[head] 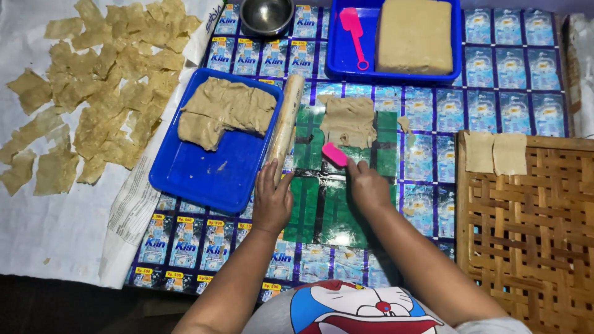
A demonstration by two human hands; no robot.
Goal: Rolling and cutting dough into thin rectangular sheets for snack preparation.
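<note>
Shirt point(359, 309): nearest cam, bottom centre; grey w/ cartoon print.
Left hand point(272, 201): fingers loosely spread, laid on lower end of rolling pin point(286, 124); not wrapped round it.
Rolling pin: pale wood, lay along right rim of near blue tray point(204, 179), slightly tilted.
Right hand point(366, 185): clamped on pink scraper point(335, 154); blade pointed up-left.
Pink scraper: just below thin dough sheet point(349, 120); contact w/ sheet, cannot tell.
Dough sheet: flat on green plastic mat point(322, 204), centre of table point(507, 93).
Near blue tray: held folded dough mass point(226, 111) in its far half.
Far blue tray point(346, 62): held rectangular dough block point(414, 36) and 2nd pink scraper point(354, 28), side by side.
Metal bowl point(266, 15): top edge, left of far tray.
Woven bamboo rack point(532, 235): right side; two cut dough squares point(495, 153) at its far edge, touching.
Dried pieces point(105, 80): spread on white sheet point(49, 235), far left.
</note>
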